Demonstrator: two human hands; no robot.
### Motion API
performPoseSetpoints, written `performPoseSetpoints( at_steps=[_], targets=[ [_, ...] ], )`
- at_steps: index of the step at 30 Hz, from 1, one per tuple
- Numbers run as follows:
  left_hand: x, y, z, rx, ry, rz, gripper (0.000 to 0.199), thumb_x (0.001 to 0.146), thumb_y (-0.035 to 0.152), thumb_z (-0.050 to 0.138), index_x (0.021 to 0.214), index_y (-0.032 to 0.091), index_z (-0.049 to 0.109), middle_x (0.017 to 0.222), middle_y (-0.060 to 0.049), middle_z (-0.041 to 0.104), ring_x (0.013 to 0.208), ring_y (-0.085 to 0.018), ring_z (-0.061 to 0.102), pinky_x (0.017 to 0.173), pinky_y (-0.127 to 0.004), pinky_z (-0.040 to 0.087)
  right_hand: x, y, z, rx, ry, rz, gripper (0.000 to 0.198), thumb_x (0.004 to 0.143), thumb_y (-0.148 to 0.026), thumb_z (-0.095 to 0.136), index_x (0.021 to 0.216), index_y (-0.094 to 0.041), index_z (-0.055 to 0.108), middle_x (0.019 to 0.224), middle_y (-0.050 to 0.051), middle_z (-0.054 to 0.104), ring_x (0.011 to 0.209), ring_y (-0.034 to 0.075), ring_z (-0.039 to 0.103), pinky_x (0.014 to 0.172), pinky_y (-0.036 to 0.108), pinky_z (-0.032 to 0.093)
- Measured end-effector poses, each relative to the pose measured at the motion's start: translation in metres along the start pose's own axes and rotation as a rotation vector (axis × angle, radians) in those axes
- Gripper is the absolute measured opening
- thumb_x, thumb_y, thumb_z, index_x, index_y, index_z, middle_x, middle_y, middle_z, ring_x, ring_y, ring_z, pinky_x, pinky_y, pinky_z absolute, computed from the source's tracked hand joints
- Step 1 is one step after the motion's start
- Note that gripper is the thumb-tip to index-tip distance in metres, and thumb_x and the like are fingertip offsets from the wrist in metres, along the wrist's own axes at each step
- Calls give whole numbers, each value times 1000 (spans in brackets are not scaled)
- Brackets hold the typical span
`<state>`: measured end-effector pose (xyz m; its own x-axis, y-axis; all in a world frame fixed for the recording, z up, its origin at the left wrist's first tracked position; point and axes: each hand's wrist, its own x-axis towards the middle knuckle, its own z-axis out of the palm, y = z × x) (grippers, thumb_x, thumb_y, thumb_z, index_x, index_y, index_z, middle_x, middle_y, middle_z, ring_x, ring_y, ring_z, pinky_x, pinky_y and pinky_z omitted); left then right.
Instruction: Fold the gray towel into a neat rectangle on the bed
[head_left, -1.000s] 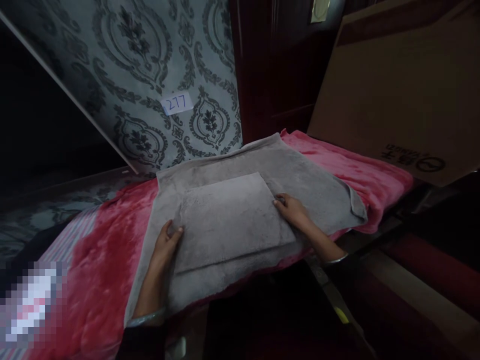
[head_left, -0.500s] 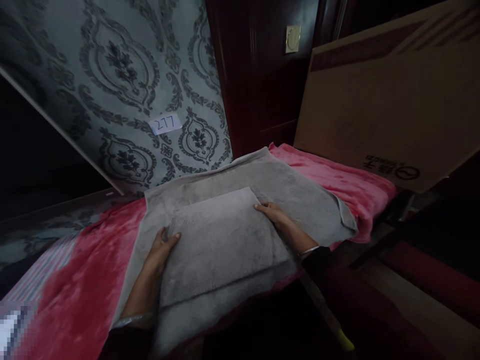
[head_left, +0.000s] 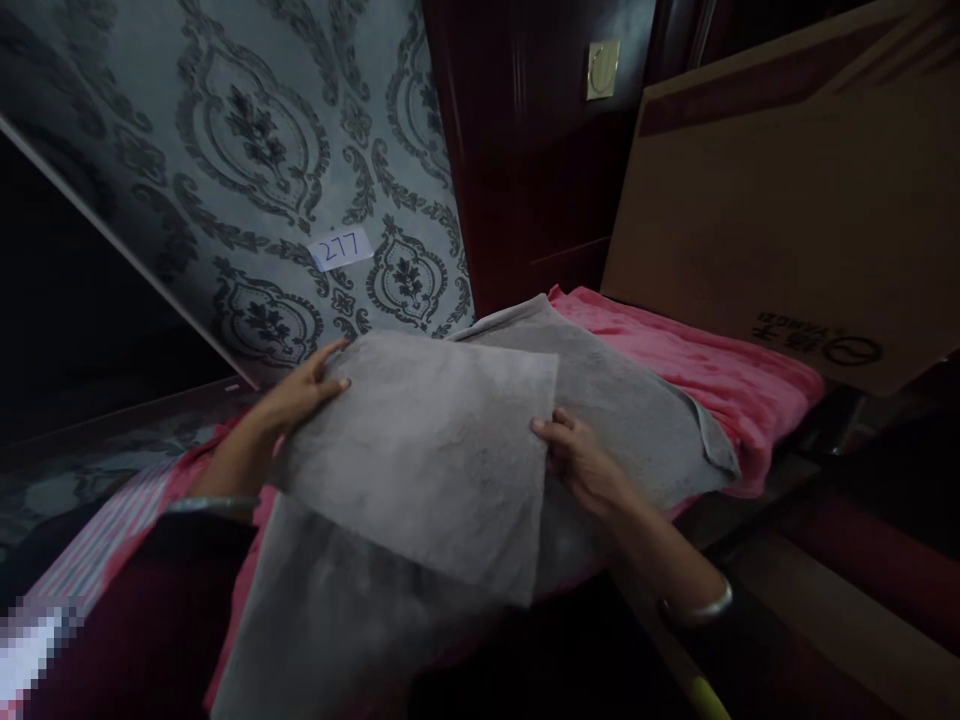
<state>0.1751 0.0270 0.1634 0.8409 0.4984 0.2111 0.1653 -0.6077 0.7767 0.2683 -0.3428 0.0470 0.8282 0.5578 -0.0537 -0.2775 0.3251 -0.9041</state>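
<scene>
A grey folded cloth (head_left: pixel 427 440) with a soft nap is raised between my two hands. My left hand (head_left: pixel 304 390) grips its far left corner, thumb on top and the other fingers partly hidden. At the right edge, my right hand (head_left: pixel 585 460) pinches the cloth between thumb and fingers. Beneath lies a larger grey cloth (head_left: pixel 637 410), spread over a pink blanket (head_left: pixel 690 350). The larger cloth's right corner is turned over.
A large cardboard box (head_left: pixel 765 210) stands at the right behind the blanket. Patterned wallpaper (head_left: pixel 262 150) with a paper label (head_left: pixel 341 248) marked 277 and a dark red door (head_left: pixel 532 150) rise behind. Striped fabric (head_left: pixel 97 545) lies at the left.
Both hands have lifted the folded cloth off the larger one and tilted it. My left hand has moved up and left; my right hand has shifted slightly right and down.
</scene>
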Motion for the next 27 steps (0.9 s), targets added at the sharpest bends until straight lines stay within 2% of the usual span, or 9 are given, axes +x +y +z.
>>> performPoseSetpoints(
  at_steps=[3,5,10,12,14,18,21,24,27],
  targets=[
    [44,25,-2,92,-78,95,84,66,19,79,146,26,55,145,-7,57,142,-34,46,117,-50,34,-32,15,15,151,28,19,55,62,-40,83,112,-26,63,112,6,72,98,28,68,74,36,57],
    [63,26,15,142,-184,131,83,64,16,77,144,24,56,142,-7,60,140,-33,48,118,-50,34,-42,38,20,229,59,81,62,59,-37,85,116,-26,63,112,7,72,101,30,67,78,38,57],
    [67,-20,81,246,-278,114,67,55,9,69,121,23,72,137,-7,66,135,-32,54,118,-45,36,-38,91,16,216,152,252,79,55,-40,87,127,-26,58,114,10,69,99,33,66,65,38,56],
    [65,-39,92,245,-268,89,67,57,11,68,123,23,71,139,-9,64,137,-32,53,118,-46,35,-37,96,15,200,175,267,82,54,-41,87,128,-26,55,118,10,68,98,33,66,62,36,55],
    [69,-47,89,218,-282,88,71,59,14,68,129,22,68,143,-10,62,139,-32,51,119,-47,34,-38,94,18,200,172,266,83,55,-41,88,129,-27,54,120,10,68,97,32,67,60,34,54],
    [96,-36,65,124,-359,166,78,62,13,72,138,24,62,149,-8,57,139,-30,50,118,-43,35,-47,90,33,243,175,195,80,58,-42,91,129,-28,56,126,11,66,110,32,64,78,40,58],
    [119,-26,64,108,-374,181,78,63,12,73,139,23,61,147,-8,58,138,-30,51,116,-43,37,-52,97,44,286,171,157,77,63,-46,91,130,-31,56,129,10,65,118,33,61,88,43,57],
    [127,-34,90,228,-318,150,75,62,9,72,136,21,63,143,-10,61,137,-32,52,117,-42,36,-50,106,47,340,129,255,74,65,-52,90,128,-33,56,130,9,64,109,32,66,80,46,58],
    [114,-53,132,301,-215,140,73,64,14,77,136,19,64,143,-15,61,139,-37,49,120,-48,31,-44,106,44,408,105,373,67,62,-59,89,114,-30,58,129,9,65,101,30,69,77,44,58]
  ],
)
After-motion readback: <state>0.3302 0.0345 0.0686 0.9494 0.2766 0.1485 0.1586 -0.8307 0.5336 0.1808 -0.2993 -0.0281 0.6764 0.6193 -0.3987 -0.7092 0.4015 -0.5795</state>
